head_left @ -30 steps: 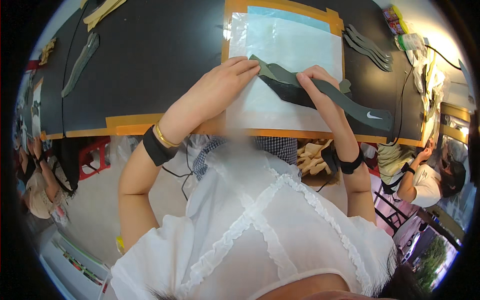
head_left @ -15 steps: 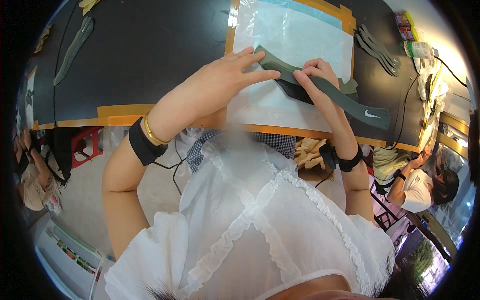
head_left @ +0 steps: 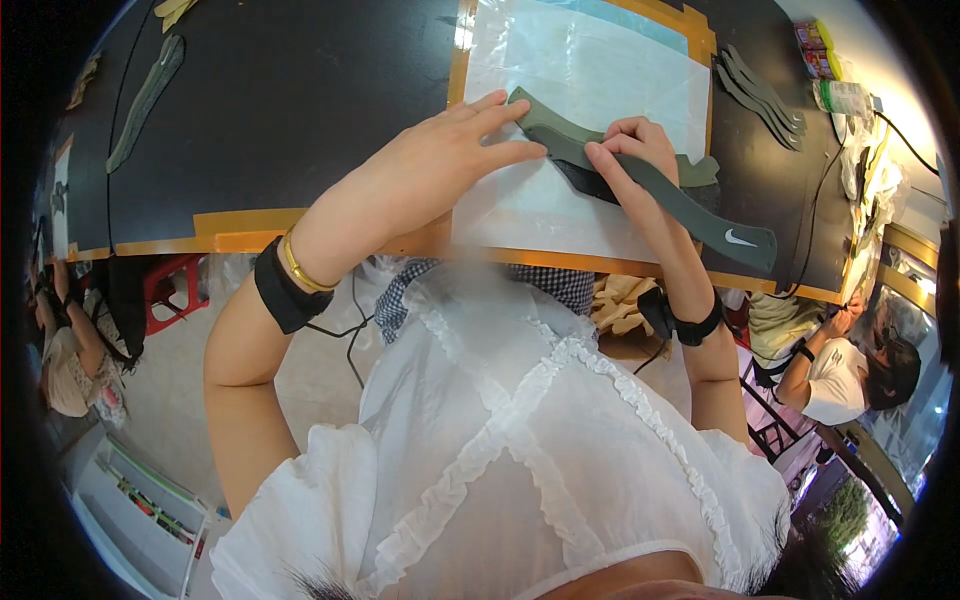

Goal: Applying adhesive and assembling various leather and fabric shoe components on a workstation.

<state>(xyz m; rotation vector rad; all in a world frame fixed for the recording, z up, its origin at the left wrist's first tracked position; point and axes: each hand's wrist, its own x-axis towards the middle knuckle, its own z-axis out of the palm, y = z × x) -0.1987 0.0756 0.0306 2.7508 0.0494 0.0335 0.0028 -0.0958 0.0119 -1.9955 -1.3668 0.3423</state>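
On a clear-covered white sheet [head_left: 500, 215] lies a curved green shoe-upper piece [head_left: 555, 118] with a black mesh part [head_left: 585, 182] beside it. My left hand [head_left: 440, 155] has its fingers spread, the index fingertip on the piece's far left end and the thumb stretched toward its near edge. Between thumb and fingers, my right hand [head_left: 640, 155] pinches a dark green curved strip [head_left: 700, 215] with a white curved mark near its right end. This strip lies partly over the green piece, its left end along it. The fingers hide part of the overlap.
Several similar green strips [head_left: 760, 105] lie at the table's right, and another [head_left: 145, 105] lies far left. Orange tape [head_left: 250, 240] edges the black table. Packages and a bottle [head_left: 838, 97] stand back right. A co-worker [head_left: 845, 375] sits at the right; another person's arm shows far left.
My left thumb has drawn back slightly to the left from the dark strip. The right hand keeps its pinch almost in place, and the strip has barely shifted.
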